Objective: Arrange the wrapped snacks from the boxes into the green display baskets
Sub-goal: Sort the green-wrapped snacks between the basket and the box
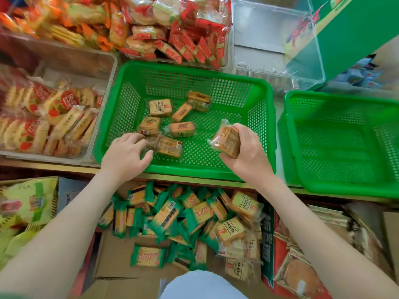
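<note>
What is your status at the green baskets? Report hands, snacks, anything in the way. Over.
Left hand touching a snack in the middle basket. Right hand gripping wrapped snacks above it. Nothing blocking.

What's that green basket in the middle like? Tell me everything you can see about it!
The green basket is rectangular plastic, with holed walls and floor and a smooth solid rim. It sits flat between a clear bin and a second green basket. A few wrapped snacks lie scattered on its floor. The left hand reaches over its near rim onto them; the right hand holds another pack above its right side.
</note>
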`<action>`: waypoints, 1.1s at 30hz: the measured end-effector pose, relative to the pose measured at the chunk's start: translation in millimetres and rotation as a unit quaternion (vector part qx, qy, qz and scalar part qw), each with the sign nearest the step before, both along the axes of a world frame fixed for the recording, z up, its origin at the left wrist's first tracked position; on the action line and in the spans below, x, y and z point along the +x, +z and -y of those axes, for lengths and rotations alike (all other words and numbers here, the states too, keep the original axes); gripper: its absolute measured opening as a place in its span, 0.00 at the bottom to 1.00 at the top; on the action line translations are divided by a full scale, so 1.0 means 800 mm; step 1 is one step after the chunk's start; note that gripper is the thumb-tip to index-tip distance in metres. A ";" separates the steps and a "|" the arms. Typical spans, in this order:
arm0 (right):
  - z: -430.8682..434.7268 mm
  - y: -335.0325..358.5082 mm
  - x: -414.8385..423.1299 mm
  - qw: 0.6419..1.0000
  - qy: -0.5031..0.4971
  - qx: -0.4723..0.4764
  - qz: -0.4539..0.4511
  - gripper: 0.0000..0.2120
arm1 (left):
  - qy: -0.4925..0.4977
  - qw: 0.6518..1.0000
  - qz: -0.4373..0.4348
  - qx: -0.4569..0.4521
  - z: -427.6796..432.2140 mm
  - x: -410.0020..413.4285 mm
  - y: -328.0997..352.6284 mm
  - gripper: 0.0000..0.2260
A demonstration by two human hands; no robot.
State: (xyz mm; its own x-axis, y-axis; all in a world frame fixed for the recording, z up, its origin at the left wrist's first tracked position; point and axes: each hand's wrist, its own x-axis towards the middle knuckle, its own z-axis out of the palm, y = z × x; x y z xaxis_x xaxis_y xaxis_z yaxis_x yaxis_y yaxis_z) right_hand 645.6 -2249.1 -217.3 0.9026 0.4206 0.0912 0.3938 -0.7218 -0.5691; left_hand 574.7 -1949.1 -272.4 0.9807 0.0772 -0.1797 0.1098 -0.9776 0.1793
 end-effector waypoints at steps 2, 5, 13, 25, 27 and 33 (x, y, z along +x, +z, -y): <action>0.017 0.007 -0.042 0.999 0.019 0.018 -0.028 0.30 | 0.001 1.000 -0.001 0.005 0.001 0.001 0.001 0.31; 0.040 -0.003 -0.097 0.996 0.070 0.001 -0.052 0.32 | 0.001 1.000 -0.002 0.014 0.002 0.001 0.002 0.30; 0.056 -0.067 -0.158 0.968 0.122 -0.191 -0.104 0.37 | 0.000 1.000 0.003 0.020 0.003 -0.001 -0.001 0.29; -0.002 -0.116 -0.146 0.904 0.002 -0.394 -0.167 0.39 | -0.009 1.000 -0.003 0.026 0.003 0.000 -0.002 0.30; -0.004 -0.107 -0.149 0.899 0.003 -0.403 -0.171 0.41 | -0.010 1.000 -0.001 0.023 0.004 0.000 -0.001 0.31; -0.033 -0.050 -0.143 0.991 0.098 -0.055 0.076 0.18 | -0.002 1.000 0.003 0.013 0.007 -0.003 0.001 0.30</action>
